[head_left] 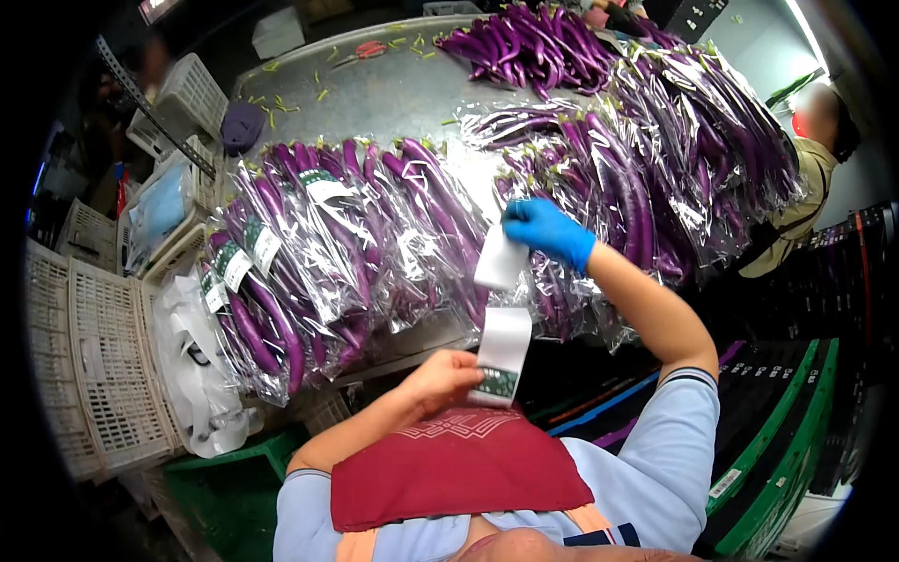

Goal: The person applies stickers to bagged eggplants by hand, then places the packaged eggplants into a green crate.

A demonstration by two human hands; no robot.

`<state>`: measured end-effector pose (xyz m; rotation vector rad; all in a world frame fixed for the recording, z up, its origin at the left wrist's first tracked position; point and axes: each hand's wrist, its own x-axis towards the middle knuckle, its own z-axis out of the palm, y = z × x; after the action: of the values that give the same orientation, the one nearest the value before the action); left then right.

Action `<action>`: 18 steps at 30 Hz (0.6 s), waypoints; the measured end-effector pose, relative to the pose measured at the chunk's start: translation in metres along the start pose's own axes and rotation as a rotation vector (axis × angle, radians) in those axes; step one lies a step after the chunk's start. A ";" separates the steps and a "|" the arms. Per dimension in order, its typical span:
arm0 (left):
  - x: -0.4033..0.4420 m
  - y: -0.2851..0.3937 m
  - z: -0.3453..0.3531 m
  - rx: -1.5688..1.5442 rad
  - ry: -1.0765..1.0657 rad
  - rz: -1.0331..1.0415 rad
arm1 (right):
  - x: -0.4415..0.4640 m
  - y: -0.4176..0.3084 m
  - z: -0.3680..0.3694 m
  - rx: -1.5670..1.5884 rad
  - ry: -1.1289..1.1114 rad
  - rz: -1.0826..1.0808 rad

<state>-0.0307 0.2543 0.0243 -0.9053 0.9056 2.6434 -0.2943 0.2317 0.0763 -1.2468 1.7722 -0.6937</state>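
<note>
My left hand [448, 378] is bare and pinches a strip of labels [506, 339], mostly white with a dark green printed label at its lower end. The strip hangs just in front of my red apron. My right hand [543, 229], in a blue glove, is closed on a white piece of label paper [501, 258] above the bagged eggplants. Whether the two white pieces are joined, I cannot tell. Left of my hands lie long purple eggplants [419, 187] in clear bags; several bags carry green and white labels [234, 267].
On the metal table [375, 103] more bagged eggplants [712, 131] lie at the right, with loose eggplants [534, 47] at the back. Red scissors [369, 50] lie among green scraps. White crates [89, 365] stand at the left, a green crate [234, 492] below. Another person [807, 169] stands at the right.
</note>
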 end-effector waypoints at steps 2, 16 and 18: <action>0.008 -0.016 -0.007 0.016 -0.050 0.010 | 0.038 -0.011 -0.021 -0.174 0.123 -0.147; 0.011 -0.021 -0.028 0.123 -0.044 0.049 | 0.094 0.022 0.062 -1.007 0.470 -1.208; 0.010 -0.018 -0.022 0.079 -0.048 0.053 | 0.072 0.010 0.062 -0.914 0.438 -1.112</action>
<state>-0.0214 0.2544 -0.0044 -0.8072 1.0287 2.6400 -0.2563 0.1692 0.0141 -2.9908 1.6504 -0.7816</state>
